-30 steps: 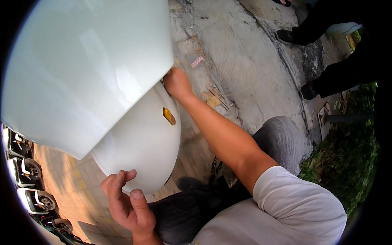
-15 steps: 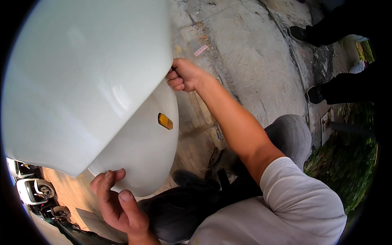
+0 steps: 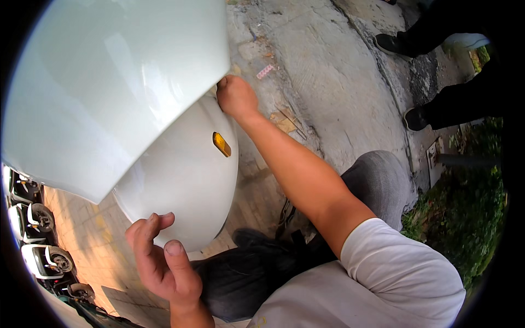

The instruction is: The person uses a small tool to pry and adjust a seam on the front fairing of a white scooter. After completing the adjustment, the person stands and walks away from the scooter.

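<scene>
An outdoor street-side spot: cracked concrete pavement [image 3: 328,82], parked scooters [image 3: 33,218] in a row, greenery [image 3: 465,218] alongside.

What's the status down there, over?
Right hand closed at the seam between white panel and white fender. Left hand open at fender's lower edge. Nothing blocking.

Glossy, smooth pale plastic body panel [image 3: 109,87], upper left; equally glossy white fender [image 3: 180,186] beneath it, bearing a shiny amber reflector [image 3: 221,144]. Rough, cracked matt concrete ground [image 3: 328,71], upper centre. Matt white cloth sleeve [image 3: 399,268], lower right.
</scene>
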{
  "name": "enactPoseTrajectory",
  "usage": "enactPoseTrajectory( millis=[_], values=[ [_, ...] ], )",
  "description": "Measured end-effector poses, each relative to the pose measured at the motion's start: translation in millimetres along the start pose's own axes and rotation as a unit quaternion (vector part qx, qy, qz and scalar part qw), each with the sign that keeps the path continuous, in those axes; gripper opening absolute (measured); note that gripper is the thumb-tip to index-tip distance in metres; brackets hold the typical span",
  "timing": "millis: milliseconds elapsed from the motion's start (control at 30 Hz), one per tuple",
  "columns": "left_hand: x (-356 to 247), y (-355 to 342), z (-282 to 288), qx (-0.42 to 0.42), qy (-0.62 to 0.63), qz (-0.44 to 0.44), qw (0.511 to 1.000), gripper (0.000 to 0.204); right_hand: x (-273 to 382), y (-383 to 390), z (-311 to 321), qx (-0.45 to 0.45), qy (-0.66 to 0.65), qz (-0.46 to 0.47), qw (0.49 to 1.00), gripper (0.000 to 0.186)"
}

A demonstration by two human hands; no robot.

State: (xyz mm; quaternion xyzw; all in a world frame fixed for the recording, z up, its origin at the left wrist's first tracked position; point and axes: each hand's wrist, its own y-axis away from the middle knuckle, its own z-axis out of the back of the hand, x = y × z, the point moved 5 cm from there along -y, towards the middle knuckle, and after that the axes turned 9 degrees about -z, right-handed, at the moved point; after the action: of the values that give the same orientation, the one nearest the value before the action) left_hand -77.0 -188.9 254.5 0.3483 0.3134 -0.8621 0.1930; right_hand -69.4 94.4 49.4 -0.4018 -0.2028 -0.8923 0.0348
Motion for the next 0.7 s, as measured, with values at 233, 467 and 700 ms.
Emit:
enactPoseTrajectory(
  millis=[233, 467, 700],
  values=[
    [5, 6, 13, -0.004, -0.021, 0.004, 1.0, 0.039, 1, 3, -4, 0.006, -0.032, -0.017, 0.999, 0.045],
    [10, -8, -2, 0.024, -0.045, 0.017, 0.999, 0.04, -14, -12, -22, 0.264, -0.296, -0.111, 0.911, 0.049],
    [1, -16, -10, 0.027, -0.059, 0.021, 0.998, 0.039, -18, -14, -18, 0.529, -0.395, -0.223, 0.717, 0.032]
  ],
)
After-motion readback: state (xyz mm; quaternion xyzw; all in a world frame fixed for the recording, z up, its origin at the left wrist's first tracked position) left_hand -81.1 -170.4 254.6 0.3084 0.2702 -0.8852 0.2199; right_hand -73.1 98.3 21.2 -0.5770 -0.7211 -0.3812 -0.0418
